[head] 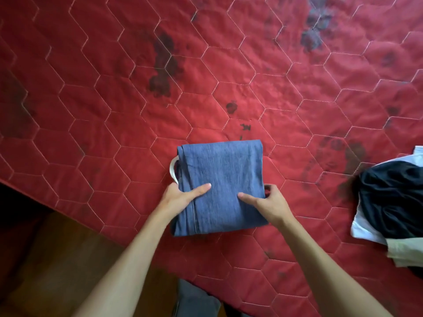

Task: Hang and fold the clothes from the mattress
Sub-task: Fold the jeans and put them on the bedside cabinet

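Lying flat near the edge of the red quilted mattress (91,88), the folded blue garment (224,170) forms a neat rectangle; the left hand (180,195) pinches its left edge, thumb on top, fingers tucked beneath; the right hand (270,202) grips the right edge likewise; a white loop (172,170) pokes out at the left; a heap of black and white clothes (393,197) lies well apart to the right.

Two bare forearms reach forward side by side, drawing closer at the wrists. The left hand (180,197) and right hand (271,203) grip opposite side edges of a folded blue garment (224,170). Each thumb lies flat on top, pointing toward the other hand. The right fingers curl round the edge, and the left fingers are hidden underneath.
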{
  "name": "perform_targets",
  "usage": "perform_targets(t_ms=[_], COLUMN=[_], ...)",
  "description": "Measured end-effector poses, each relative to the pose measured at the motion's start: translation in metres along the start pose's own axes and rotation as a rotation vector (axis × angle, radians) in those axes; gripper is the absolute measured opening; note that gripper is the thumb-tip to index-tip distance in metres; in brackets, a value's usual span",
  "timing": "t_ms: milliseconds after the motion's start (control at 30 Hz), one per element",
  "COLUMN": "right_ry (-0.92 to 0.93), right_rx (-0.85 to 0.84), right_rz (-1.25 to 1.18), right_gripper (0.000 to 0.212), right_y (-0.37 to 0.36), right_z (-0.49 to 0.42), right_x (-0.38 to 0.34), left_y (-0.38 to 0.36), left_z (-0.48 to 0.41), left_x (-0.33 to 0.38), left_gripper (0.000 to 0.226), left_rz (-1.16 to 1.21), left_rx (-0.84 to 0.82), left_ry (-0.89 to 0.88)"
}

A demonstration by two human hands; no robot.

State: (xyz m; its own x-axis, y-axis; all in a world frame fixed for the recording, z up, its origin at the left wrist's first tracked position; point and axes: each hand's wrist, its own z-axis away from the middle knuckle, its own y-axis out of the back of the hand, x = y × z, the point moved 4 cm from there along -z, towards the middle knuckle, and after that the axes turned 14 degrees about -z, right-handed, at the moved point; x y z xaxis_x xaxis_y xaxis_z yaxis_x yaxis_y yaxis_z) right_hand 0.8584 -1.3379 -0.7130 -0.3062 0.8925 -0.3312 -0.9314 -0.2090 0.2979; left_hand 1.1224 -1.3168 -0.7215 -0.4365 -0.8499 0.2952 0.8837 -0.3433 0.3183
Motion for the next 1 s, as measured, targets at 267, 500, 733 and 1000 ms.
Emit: perform_targets(t_ms=[267,500,733,1000], right_ry=[-0.268,-0.205,0.039,0.343], right_rx=[-0.349,-0.544,-0.577,-0.667], right_rz=[-0.310,-0.493,-0.644,-0.570], right_gripper=[0.056,0.076,0.084,0.057], right_y=[0.011,0.046,0.079,0.093], right_z=[0.058,0.165,0.274,0.424], right_x=[0.022,0.005,-0.047,-0.066], left_y=[-0.022,-0.008,0.025,0.044], left_z=[0.060,0.151,0.263,0.393], left_x=[-0.018,0.000,0.052,0.013], left_gripper=[0.047,0.056,0.062,0.076], left_rz=[0.332,0.532,0.641,0.598], left_rx=[-0.338,-0.616,-0.473,-0.418], left_ry=[0.140,0.065,-0.198,-0.241])
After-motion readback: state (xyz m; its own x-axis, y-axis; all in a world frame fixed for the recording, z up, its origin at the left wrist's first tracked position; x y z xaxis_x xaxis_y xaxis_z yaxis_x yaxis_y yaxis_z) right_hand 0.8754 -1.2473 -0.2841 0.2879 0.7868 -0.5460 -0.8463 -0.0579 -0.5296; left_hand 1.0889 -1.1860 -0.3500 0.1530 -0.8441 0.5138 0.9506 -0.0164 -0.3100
